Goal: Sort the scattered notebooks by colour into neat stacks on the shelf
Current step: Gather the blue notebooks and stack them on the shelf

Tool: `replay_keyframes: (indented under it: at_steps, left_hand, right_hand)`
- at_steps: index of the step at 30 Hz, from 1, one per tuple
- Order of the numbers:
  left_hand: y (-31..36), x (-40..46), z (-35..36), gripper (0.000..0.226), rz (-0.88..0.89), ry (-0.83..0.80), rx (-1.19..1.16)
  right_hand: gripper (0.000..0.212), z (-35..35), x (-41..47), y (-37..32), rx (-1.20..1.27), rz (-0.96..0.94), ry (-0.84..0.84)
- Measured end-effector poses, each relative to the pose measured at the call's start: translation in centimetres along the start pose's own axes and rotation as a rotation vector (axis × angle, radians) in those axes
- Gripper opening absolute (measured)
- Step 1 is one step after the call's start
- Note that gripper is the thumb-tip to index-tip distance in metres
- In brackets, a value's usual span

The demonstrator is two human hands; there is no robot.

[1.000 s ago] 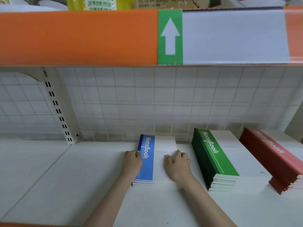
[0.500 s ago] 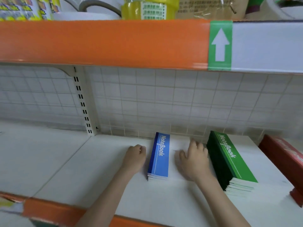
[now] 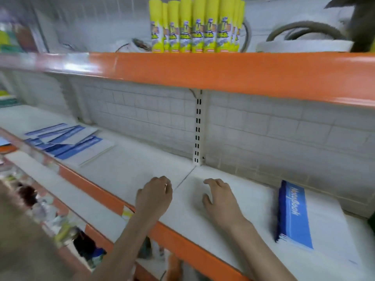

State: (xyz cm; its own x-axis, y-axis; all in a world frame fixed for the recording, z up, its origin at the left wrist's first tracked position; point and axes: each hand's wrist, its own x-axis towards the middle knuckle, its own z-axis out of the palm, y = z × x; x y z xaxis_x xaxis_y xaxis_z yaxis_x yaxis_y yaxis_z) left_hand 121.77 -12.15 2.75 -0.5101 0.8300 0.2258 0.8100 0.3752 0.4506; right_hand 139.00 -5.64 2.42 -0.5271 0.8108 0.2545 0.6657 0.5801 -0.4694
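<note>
Now your left hand (image 3: 154,196) and right hand (image 3: 218,200) hover empty over the white shelf (image 3: 125,169), fingers loosely curled and gripping nothing. The neat blue stack (image 3: 293,213) lies to your right, near the back wall; the scattered blue notebooks (image 3: 65,141) lie fanned and overlapping well off to your left, close to the front edge. Reach left with both hands — gather the loose covers from the outer edges inward, square the spines against the shelf, then carry them across together. Lift rather than drag, since thin covers probably slide apart — and set them flush on the stack
</note>
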Motion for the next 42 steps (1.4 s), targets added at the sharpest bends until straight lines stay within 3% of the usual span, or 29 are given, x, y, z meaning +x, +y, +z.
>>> replay_keyframes:
  at_steps: [6,11,17,23,30,42]
  left_hand:
    - [-9.9,0.3,-5.2,0.030,-0.097,0.044,-0.005]
    - [-17.7,0.2,-8.7,0.035,-0.078,0.023,0.297]
    - [-26.7,-0.4,-13.2,0.034,-0.173,-0.014,0.390]
    - [-32.6,-0.3,-16.0,0.036,-0.257,-0.006,0.318]
    - [-38.3,2.3,-16.8,0.041,-0.225,-0.049,0.294]
    - [-47.9,16.7,-19.8,0.039,-0.100,-0.038,0.252]
  right_hand:
    - [0.045,6.6,2.9,-10.7,0.101,-0.170,-0.122]
    - [0.042,11.4,4.9,-18.3,0.114,-0.255,-0.182]
    - [0.035,15.8,7.9,-24.6,0.100,-0.281,-0.239]
    - [0.039,20.4,9.9,-29.9,0.083,-0.369,-0.292]
    - [0.036,25.0,14.6,-34.9,0.121,-0.443,-0.263]
    - [0.035,31.3,27.7,-41.7,0.093,-0.347,-0.221]
